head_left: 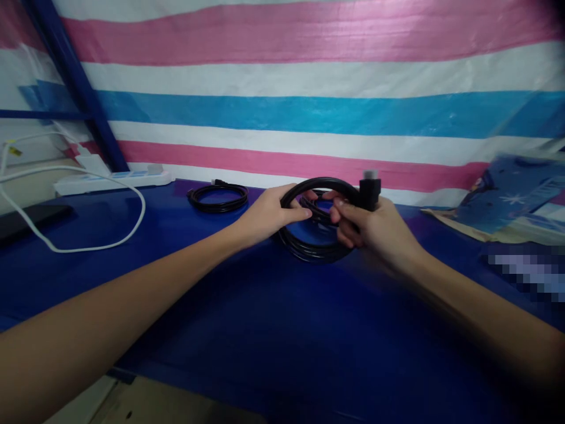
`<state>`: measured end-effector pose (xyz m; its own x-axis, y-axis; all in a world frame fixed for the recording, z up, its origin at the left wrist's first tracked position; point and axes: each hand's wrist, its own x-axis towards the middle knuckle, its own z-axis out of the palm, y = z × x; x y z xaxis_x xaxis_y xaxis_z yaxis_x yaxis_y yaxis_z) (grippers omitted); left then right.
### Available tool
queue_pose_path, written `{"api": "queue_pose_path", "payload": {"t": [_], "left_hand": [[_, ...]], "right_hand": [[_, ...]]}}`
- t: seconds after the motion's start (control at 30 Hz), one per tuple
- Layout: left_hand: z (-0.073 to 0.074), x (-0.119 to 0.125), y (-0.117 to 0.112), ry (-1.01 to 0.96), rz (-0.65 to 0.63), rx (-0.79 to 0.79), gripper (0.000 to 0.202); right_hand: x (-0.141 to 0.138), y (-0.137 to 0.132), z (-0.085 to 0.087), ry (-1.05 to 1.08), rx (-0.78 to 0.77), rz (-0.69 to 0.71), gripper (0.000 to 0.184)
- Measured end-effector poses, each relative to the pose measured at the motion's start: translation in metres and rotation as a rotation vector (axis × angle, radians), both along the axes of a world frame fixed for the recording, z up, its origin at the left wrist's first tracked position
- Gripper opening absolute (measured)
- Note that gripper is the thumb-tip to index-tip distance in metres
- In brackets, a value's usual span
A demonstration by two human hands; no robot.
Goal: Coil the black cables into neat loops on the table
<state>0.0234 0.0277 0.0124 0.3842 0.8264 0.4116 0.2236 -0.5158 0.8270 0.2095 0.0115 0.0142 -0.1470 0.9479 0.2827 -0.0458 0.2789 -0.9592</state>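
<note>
A coiled black HDMI cable (315, 253) is held up over the blue table, its loops roughly round. My left hand (278, 215) is closed around the coil's left side, thumb across the inside of the loop. On the right side, my right hand (371, 227) grips the coil near its end, fingers curled and slightly blurred. The cable's plug (369, 191) sticks upward above the right hand, its metal tip blurred. Behind the held loops, another black coil (322, 206) shows in part. A further coiled black cable (218, 199) lies on the table left of my left hand.
A white power strip (115, 181) with a plugged-in white adapter stands at the back left. A white cord (99, 249) loops over the table (247, 341) near a dark flat object (37, 221). Blue printed packaging (507, 191) lies at the right, before a striped sheet (309, 112).
</note>
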Motion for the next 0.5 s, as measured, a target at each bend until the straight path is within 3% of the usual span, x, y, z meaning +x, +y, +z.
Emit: {"api": "queue_pose_path", "payload": {"t": [0.1, 0.17, 0.23, 0.3, 0.33, 0.4, 0.5], "left_hand": [[-0.004, 0.001, 0.001, 0.036, 0.056, 0.186, 0.038], [-0.006, 0.004, -0.002, 0.002, 0.177, 0.220, 0.050], [-0.007, 0.009, -0.008, -0.123, 0.348, 0.146, 0.060], [-0.008, 0.016, -0.015, -0.286, 0.402, -0.045, 0.062], [-0.009, 0.020, -0.020, -0.347, 0.355, -0.179, 0.063], [-0.011, 0.028, -0.028, -0.389, 0.128, -0.419, 0.058], [-0.014, 0.039, -0.036, -0.467, -0.260, -0.546, 0.043]], "right_hand": [[-0.001, -0.005, 0.009, 0.068, -0.013, -0.028, 0.008], [0.002, -0.008, 0.018, 0.124, 0.007, -0.097, 0.008], [0.006, -0.009, 0.028, 0.213, 0.038, -0.182, 0.009], [0.010, -0.012, 0.039, 0.296, 0.055, -0.247, 0.012], [0.011, -0.015, 0.044, 0.327, 0.058, -0.265, 0.014], [0.009, -0.020, 0.052, 0.366, 0.053, -0.272, 0.017], [0.001, -0.026, 0.050, 0.401, -0.020, -0.216, 0.018]]}}
